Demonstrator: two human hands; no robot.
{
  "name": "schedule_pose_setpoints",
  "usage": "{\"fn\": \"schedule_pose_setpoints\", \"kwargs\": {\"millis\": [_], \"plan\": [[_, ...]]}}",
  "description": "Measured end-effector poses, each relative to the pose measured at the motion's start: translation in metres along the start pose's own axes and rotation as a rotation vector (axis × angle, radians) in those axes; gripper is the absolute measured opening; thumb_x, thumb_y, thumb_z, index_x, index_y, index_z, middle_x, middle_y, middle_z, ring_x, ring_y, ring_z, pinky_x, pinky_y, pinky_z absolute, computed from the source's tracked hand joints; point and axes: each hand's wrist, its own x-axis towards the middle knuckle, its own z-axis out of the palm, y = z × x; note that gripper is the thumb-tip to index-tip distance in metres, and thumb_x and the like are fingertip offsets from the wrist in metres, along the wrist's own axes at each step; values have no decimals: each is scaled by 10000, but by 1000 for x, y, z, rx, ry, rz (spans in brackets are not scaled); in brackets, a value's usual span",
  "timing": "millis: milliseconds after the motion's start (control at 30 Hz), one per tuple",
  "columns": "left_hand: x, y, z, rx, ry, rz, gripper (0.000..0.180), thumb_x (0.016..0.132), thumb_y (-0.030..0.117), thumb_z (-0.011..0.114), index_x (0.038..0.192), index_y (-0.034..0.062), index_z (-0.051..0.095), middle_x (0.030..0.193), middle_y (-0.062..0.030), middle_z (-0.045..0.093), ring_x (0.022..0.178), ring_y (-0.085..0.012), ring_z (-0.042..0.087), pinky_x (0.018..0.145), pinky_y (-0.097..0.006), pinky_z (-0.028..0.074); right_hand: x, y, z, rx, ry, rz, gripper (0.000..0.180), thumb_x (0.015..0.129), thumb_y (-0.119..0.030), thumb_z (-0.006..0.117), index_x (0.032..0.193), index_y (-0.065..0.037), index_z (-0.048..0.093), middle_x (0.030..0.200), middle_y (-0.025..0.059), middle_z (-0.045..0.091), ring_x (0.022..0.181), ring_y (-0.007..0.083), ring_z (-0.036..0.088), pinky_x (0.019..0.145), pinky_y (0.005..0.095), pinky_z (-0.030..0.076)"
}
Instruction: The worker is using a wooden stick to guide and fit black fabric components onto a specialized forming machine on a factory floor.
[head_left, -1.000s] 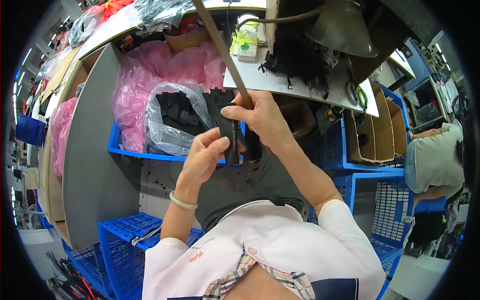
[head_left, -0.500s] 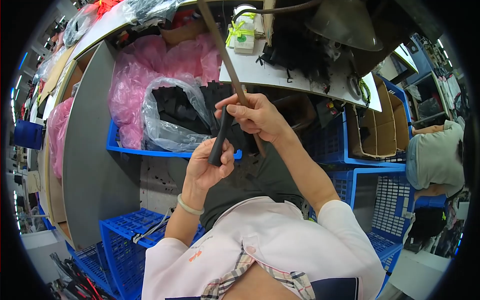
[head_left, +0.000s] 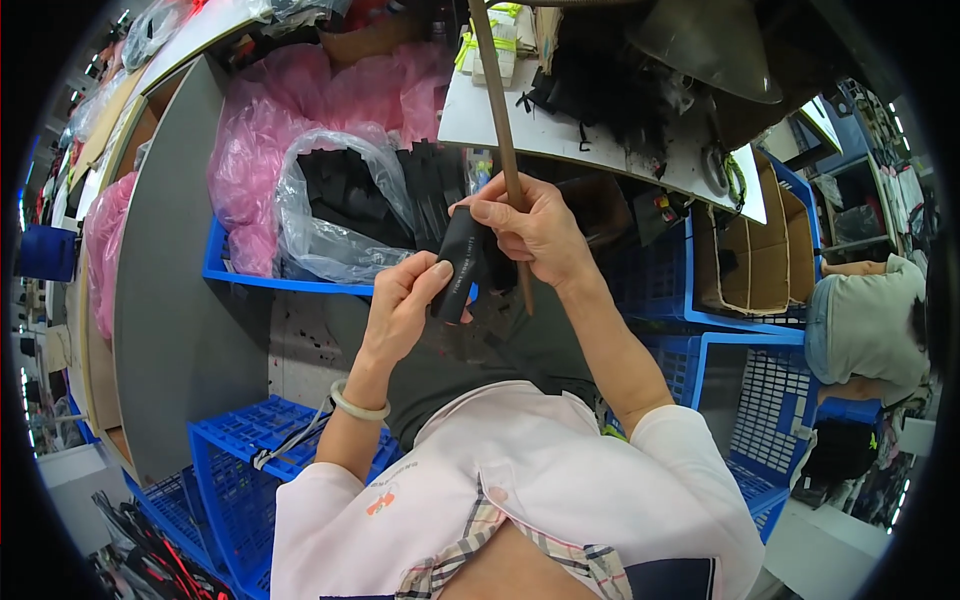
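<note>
A small black fabric piece (head_left: 459, 262) with pale printing on it is held between both hands, its printed face turned up. My left hand (head_left: 402, 308) pinches its left side, thumb on top and fingertips showing under the lower edge. At its upper end, my right hand (head_left: 540, 235) pinches the fabric between thumb and fingers. A long brown rod (head_left: 500, 100) slants down past my right hand, and its lower end shows below the palm. Whether the right hand also grips the rod, I cannot tell.
A blue crate (head_left: 290, 284) ahead left holds black strips (head_left: 350, 195) in a clear bag, beside pink plastic (head_left: 262, 125). Beyond stands a white table (head_left: 590, 165) with black scraps and a lamp. Blue crates (head_left: 750, 340) flank me. Another person (head_left: 865, 325) is at the far right.
The black piece has turned from edge-on to show its printed face. My left hand has shifted its hold, thumb now on top. The rod's upper end has swung right, making it more upright.
</note>
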Motion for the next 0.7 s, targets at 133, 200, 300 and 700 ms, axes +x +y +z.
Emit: {"fn": "schedule_pose_setpoints", "kwargs": {"millis": [133, 200, 300, 700], "plan": [[4, -3, 3, -11, 8, -12, 220, 941, 157, 478, 878, -34, 567, 690, -107, 628, 561, -167, 632, 512, -235, 514, -3, -2, -4, -48, -8, 13, 205, 802, -151, 728, 789, -47, 552, 571, -49, 458, 406, 3, 325, 367, 163, 206], [5, 3, 7, -191, 28, -156, 209, 918, 160, 549, 866, -40, 584, 715, -78, 629, 560, -129, 623, 524, -220, 512, -3, 3, -4, -127, 12, -5, 207, 796, -150, 731, 774, -50, 550, 567, -45, 462, 416, 9, 339, 376, 168, 222], [0, -4, 0, -104, 30, -132, 190, 891, 158, 595, 856, -29, 593, 696, -69, 628, 546, -123, 620, 489, -205, 488, -5, 7, 5, -335, 21, -41, 207, 780, -146, 732, 743, -53, 551, 560, -38, 468, 434, 21, 365, 392, 179, 250], [-11, -32, -61, -44, -53, -386, 201, 870, 180, 623, 872, -21, 613, 618, -64, 603, 451, -98, 556, 378, -196, 419, -11, 69, 20, -394, 70, 68, 198, 758, -112, 744, 704, -49, 564, 567, -37, 481, 453, 28, 408, 419, 169, 299]]}}
